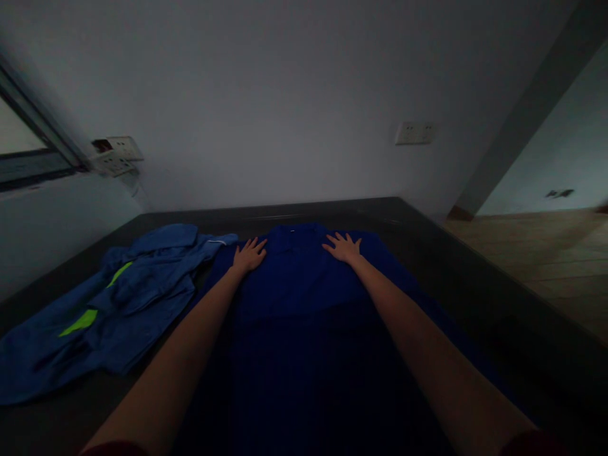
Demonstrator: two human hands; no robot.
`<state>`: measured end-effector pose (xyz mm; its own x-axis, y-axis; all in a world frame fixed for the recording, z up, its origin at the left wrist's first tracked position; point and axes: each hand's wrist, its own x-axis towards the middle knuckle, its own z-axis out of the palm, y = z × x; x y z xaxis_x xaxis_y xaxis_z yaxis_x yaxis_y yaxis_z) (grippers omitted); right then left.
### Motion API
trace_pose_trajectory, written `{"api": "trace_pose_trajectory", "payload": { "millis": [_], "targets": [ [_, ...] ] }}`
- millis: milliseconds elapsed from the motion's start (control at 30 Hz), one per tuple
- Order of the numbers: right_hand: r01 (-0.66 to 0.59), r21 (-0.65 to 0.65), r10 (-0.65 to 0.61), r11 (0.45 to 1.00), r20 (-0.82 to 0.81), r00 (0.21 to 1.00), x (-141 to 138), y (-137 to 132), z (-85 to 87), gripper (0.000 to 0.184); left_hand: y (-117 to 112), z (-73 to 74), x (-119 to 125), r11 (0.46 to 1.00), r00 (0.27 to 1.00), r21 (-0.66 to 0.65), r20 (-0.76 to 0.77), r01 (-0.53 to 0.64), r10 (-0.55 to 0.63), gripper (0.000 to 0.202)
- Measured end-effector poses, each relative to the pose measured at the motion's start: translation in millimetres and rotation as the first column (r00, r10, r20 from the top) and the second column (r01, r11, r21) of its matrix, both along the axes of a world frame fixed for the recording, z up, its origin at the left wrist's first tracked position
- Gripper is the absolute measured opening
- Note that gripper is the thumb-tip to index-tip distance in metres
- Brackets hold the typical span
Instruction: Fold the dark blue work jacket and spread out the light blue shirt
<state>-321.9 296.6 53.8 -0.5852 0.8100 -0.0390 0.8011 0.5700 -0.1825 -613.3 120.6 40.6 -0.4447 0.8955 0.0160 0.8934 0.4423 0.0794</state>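
A dark blue collared shirt (294, 285) lies spread on the dark tabletop, its collar at the far end and its sleeves running down both sides. My left hand (249, 255) rests flat on the shirt's left shoulder, fingers spread. On the opposite shoulder, my right hand (344, 247) is laid out flat too, its fingers apart. Neither hand grips the cloth. The lower part of the shirt fades into deep shadow, so its hem cannot be made out.
A crumpled lighter blue garment (142, 288) with yellow-green strips lies left of the shirt. The dark table (380, 212) meets a pale wall behind. Wall sockets (415, 133) are mounted above it, and more sockets (124, 148) sit in the left corner. Wooden flooring (536, 247) shows at right.
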Motion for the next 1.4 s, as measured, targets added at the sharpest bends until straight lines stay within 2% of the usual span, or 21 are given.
{"api": "trace_pose_trajectory", "payload": {
  "millis": [300, 400, 500, 633, 733, 833, 933, 1000, 1100, 1233, 1400],
  "targets": [
    [0.01, 0.012, -0.01, 1.0, -0.005, 1.0, 0.0, -3.0, 0.9, 0.069, 3.6, -0.5, -2.5, 1.0, 1.0, 0.022, 0.004, -0.002, 0.002, 0.055],
    [0.013, 0.03, -0.012, 0.999, -0.016, 1.0, 1.0, -8.8, 1.7, 0.069, 0.9, -0.4, 0.5, 0.999, 1.0, 0.053, 0.001, 0.004, -0.004, 0.053],
    [0.018, 0.069, -0.015, 0.997, -0.042, 0.999, 5.2, -13.9, 7.6, 0.069, -3.1, 5.9, 6.8, 0.993, 1.0, 0.116, -0.012, 0.007, -0.006, 0.051],
    [0.038, 0.177, -0.015, 0.983, -0.128, 0.992, 28.1, -15.6, 22.0, 0.064, -11.8, 22.6, 17.1, 0.975, 0.999, 0.221, -0.036, 0.007, 0.001, 0.051],
    [0.047, 0.226, -0.014, 0.973, -0.143, 0.99, 63.4, -15.9, 25.8, 0.062, -28.5, 30.2, 30.8, 0.972, 0.997, 0.22, -0.027, 0.08, -0.076, 0.047],
    [-0.002, 0.236, 0.028, 0.972, -0.105, 0.994, 105.8, -19.9, 16.4, 0.065, -57.1, 27.7, 53.6, 0.964, 0.979, 0.172, 0.01, 0.201, -0.206, 0.047],
    [-0.066, 0.214, 0.079, 0.975, -0.051, 0.996, 140.7, -24.8, 0.9, 0.069, -86.9, 20.6, 77.5, 0.961, 0.963, 0.098, 0.055, 0.258, -0.264, 0.055],
    [-0.09, 0.176, 0.099, 0.98, -0.045, 0.994, 154.6, -25.3, -7.2, 0.07, -100.0, 16.8, 88.0, 0.964, 0.963, 0.054, 0.052, 0.26, -0.263, 0.055],
    [-0.099, 0.127, 0.106, 0.987, -0.051, 0.993, 162.2, -21.9, -13.5, 0.068, -107.7, 14.0, 93.3, 0.965, 0.965, 0.046, 0.019, 0.259, -0.26, 0.053],
    [-0.092, 0.164, 0.099, 0.982, -0.036, 0.994, 161.0, -19.6, -16.7, 0.067, -109.4, 14.5, 91.7, 0.957, 0.963, 0.125, 0.026, 0.263, -0.269, 0.055],
    [-0.08, 0.283, 0.103, 0.956, -0.068, 0.992, 160.6, -26.1, -18.1, 0.061, -115.4, 18.9, 93.1, 0.905, 0.965, 0.356, 0.033, 0.233, -0.261, 0.043]
  ]
}}
